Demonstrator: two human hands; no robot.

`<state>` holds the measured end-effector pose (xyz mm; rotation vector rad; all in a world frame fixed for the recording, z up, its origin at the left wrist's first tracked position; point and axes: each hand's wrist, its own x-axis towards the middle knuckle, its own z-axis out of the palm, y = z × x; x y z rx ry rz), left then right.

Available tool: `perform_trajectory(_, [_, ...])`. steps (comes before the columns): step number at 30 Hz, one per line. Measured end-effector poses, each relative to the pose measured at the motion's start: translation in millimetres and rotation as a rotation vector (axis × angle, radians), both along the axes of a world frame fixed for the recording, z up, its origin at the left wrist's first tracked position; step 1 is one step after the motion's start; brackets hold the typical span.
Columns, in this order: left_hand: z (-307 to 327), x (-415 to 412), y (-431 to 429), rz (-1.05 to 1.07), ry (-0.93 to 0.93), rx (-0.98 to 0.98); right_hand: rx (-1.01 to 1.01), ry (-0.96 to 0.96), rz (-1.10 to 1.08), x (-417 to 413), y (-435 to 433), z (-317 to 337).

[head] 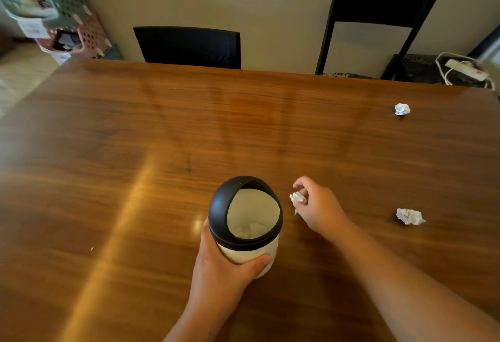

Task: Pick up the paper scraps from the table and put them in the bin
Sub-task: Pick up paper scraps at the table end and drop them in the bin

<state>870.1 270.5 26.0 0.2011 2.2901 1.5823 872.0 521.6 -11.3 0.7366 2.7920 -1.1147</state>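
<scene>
A small white bin [247, 253] with a black domed lid stands near the front of the wooden table [135, 130]. Its round opening faces up and white paper lies inside. My left hand [224, 274] is wrapped around the bin's white body. Just right of the lid, my right hand [318, 205] pinches a crumpled paper scrap [297, 197] in its fingertips. A second crumpled scrap [410, 216] lies on the table to the right. A third scrap [402, 109] lies farther back on the right.
Two black chairs [189, 46] [378, 30] stand at the table's far edge against the wall. A white power strip [466, 69] with its cable rests on the right chair's seat. Stacked plastic baskets [62, 17] sit on the floor at the far left.
</scene>
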Motion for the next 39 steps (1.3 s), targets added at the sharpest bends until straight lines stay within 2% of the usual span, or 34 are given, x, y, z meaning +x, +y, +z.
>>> perform_trajectory(4, [8.3, 32.3, -32.2, -0.028, -0.024, -0.007, -0.122, -0.033, -0.13, 71.6, -47.1, 12.6])
perform_trajectory(8, [18.8, 72.8, -71.0, -0.104, -0.032, -0.024, -0.251, 0.021, -0.22, 151.9, -100.0, 38.9])
perform_trajectory(13, [34.8, 119.5, -120.9, -0.166, -0.076, -0.028, -0.282, 0.096, -0.293, 221.5, -160.0, 98.7])
perform_trajectory(17, [45.6, 145.4, -158.5, -0.203, -0.056, -0.044, -0.213, 0.26, -0.285, 252.6, -194.0, 166.6])
perform_trajectory(22, [57.9, 166.8, -185.3, -0.226, -0.043, -0.03, -0.036, 0.62, -0.317, 276.3, -228.8, 236.1])
perform_trajectory(27, [68.0, 179.7, -188.9, -0.277, -0.008, 0.028, 0.129, 0.962, -0.36, 284.6, -257.6, 257.7])
perform_trajectory(29, [74.3, 181.6, -184.2, -0.282, 0.004, 0.043, 0.18, 0.907, -0.315, 278.5, -267.5, 241.7])
perform_trajectory(32, [84.5, 187.0, -172.3, -0.333, 0.015, 0.084, 0.266, 0.519, -0.107, 274.6, -282.1, 210.9])
perform_trajectory(33, [86.5, 188.1, -167.8, -0.352, 0.023, 0.086, 0.284, 0.474, -0.071, 276.8, -280.7, 203.2])
perform_trajectory(39, [78.2, 187.6, -135.3, -0.361, -0.009, 0.07, 0.284, 0.458, -0.197, 304.7, -223.7, 195.8])
